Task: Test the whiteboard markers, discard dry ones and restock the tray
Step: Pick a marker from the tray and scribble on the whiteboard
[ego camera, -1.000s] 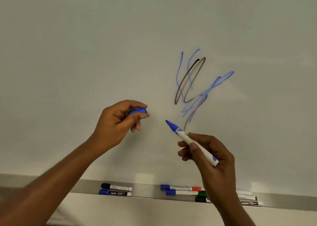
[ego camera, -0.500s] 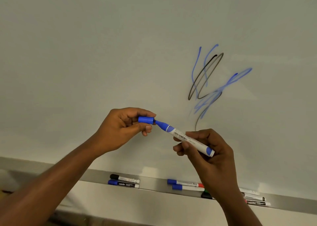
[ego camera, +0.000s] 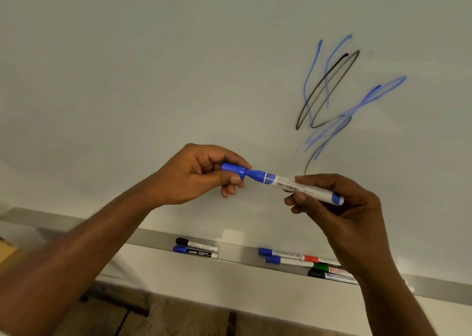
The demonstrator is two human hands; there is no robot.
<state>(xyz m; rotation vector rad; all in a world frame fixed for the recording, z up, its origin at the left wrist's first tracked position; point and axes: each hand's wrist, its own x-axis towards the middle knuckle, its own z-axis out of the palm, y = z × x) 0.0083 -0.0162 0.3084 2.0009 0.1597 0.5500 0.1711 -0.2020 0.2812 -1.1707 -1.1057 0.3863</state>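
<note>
My right hand (ego camera: 342,208) grips the white barrel of a blue whiteboard marker (ego camera: 286,183), held almost level in front of the whiteboard (ego camera: 153,80). My left hand (ego camera: 201,174) pinches the blue cap (ego camera: 233,170), which sits over the marker's tip. Blue and black test scribbles (ego camera: 332,98) mark the board up and to the right. On the metal tray (ego camera: 237,252) below lie a black and a blue marker (ego camera: 196,248) side by side, and to their right several more: blue, red, green and black (ego camera: 304,261).
A wooden floor (ego camera: 178,320) shows beneath the board's lower edge. A tan box corner (ego camera: 6,251) sits at the far left. My right forearm covers the right end of the marker group on the tray.
The cap and the bare tip were apart a second ago. My hands came together and the cap now covers the tip. The view has shifted left.
</note>
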